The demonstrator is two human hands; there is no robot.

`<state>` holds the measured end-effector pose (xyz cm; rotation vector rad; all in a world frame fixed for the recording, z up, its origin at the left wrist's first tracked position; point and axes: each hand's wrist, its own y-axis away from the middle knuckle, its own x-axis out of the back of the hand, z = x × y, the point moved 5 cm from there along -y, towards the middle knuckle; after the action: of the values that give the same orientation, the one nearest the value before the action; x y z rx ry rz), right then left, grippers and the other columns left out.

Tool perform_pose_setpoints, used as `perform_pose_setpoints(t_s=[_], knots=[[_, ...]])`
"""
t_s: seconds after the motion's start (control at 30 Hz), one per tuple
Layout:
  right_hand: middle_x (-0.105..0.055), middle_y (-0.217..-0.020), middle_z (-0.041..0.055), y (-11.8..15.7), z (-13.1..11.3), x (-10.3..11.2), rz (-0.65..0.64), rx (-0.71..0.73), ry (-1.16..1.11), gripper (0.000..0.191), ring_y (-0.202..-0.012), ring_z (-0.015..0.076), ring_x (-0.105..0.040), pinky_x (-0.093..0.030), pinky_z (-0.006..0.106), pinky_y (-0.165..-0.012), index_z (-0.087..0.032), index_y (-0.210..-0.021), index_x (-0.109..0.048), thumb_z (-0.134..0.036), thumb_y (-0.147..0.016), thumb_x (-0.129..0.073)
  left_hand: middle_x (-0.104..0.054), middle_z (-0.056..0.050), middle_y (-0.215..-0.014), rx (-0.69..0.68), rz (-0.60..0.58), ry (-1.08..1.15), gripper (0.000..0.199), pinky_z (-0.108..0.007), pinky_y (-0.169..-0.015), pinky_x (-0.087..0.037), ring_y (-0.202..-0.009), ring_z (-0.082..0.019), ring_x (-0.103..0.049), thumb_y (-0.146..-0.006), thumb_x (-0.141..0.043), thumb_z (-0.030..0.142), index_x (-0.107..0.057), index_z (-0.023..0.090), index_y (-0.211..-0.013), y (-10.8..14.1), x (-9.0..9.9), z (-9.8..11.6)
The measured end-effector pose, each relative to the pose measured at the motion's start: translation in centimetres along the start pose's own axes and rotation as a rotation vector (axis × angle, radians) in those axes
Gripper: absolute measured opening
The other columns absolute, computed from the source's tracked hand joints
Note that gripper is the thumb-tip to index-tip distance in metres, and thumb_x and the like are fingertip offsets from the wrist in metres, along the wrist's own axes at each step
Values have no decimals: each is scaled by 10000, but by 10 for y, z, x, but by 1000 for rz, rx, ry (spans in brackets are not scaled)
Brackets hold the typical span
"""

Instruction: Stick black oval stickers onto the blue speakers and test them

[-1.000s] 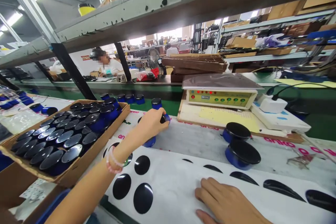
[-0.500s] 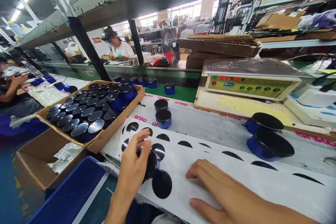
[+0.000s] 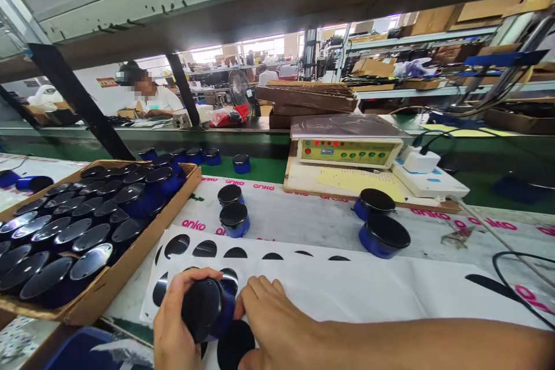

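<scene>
My left hand (image 3: 176,324) is closed around a blue round container (image 3: 228,312) with a glossy black top (image 3: 202,307), tilted on its side above the sticker sheet (image 3: 312,289). Close to its right, my right hand (image 3: 273,318) has its fingers bent, thumb and forefinger apart, over the sheet. A black round sticker (image 3: 234,347) shows below the container, between the two hands. More black round stickers (image 3: 177,245) lie in rows on the white backing, some partly covered by a folded-over white layer. Whether the right fingertips touch the container cannot be made out.
At left a cardboard tray (image 3: 99,286) is packed with black-topped blue containers (image 3: 56,228). Several more stand behind the sheet, two at right (image 3: 384,236). A control box (image 3: 347,150) and a white power adapter (image 3: 418,159) with cables sit at the back. Across the bench is a person (image 3: 156,98).
My right hand has moved left, close to the container in my left hand. The view has turned to the right and the tray now fills the left side.
</scene>
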<state>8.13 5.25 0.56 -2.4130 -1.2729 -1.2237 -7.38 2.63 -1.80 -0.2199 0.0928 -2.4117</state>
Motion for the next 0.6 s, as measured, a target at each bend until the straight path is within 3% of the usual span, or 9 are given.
perform_pose_setpoints(t_s=[0.07,0.3,0.47,0.6], knots=[[-558,-1068,87,-2,1,-2,6,5,-4,458,-966,226,-531,-378,388,-932,-147,-1041,-545,-191,-647,-774,-715,-42,-802,13,-29,1,472,-320,-679,-538,-787,-234,-670,-847,-391,574,-654,190,-765,0,1,-5],[-578,-1100,98,-18,15,-23,22,50,68,513,-986,250,-545,-406,402,-893,-159,-1033,-547,-195,-595,-814,-701,-19,-779,-72,37,-9,357,-337,-720,-531,-761,-232,-659,-824,-445,505,-634,207,-768,4,1,-4],[-586,-1105,147,-19,14,-26,35,94,141,482,-1016,281,-547,-441,432,-855,-105,-1097,-540,-362,-736,-729,-697,-17,-806,17,1,66,394,-318,-719,-499,-830,-232,-639,-819,-422,536,-629,206,-761,-6,4,-17],[-589,-1119,183,-13,3,-22,-50,140,275,392,-1056,318,-537,-454,486,-853,-82,-1084,-573,-355,-815,-655,-649,9,-871,44,89,67,371,-314,-769,-449,-874,-216,-569,-778,-471,554,-631,221,-811,-9,5,-26]])
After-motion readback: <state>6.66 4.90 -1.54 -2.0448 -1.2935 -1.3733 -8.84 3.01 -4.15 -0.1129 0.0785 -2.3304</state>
